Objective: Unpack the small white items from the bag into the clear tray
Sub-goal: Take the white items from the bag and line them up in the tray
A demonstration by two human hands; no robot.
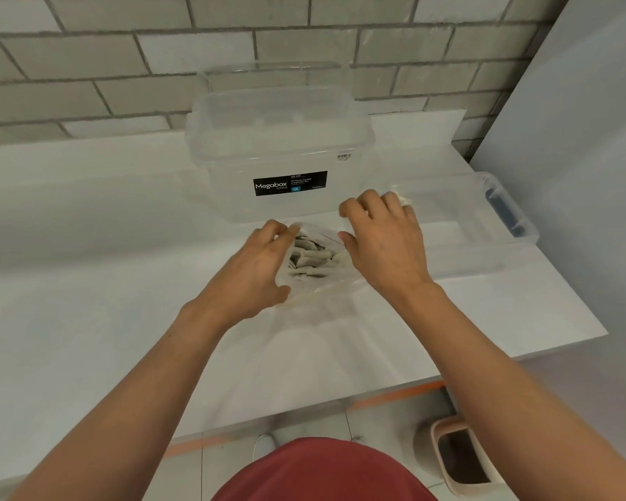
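Observation:
A clear plastic bag [318,296] lies open on the white table, and several small white items [309,260] are piled inside its mouth. My left hand [253,269] grips the left rim of the opening with curled fingers. My right hand [384,244] pinches the right rim between thumb and forefinger. A small white piece [402,199] shows at the far fingertips of my right hand; whether it is held I cannot tell. The low clear tray [485,215] with a blue handle sits just right of my right hand.
A tall clear Megabox storage box [279,146] with its lid on stands right behind the bag, against the tiled wall. The table's front edge [376,392] runs close to my body. A pink waste bin [456,461] stands on the floor at the lower right.

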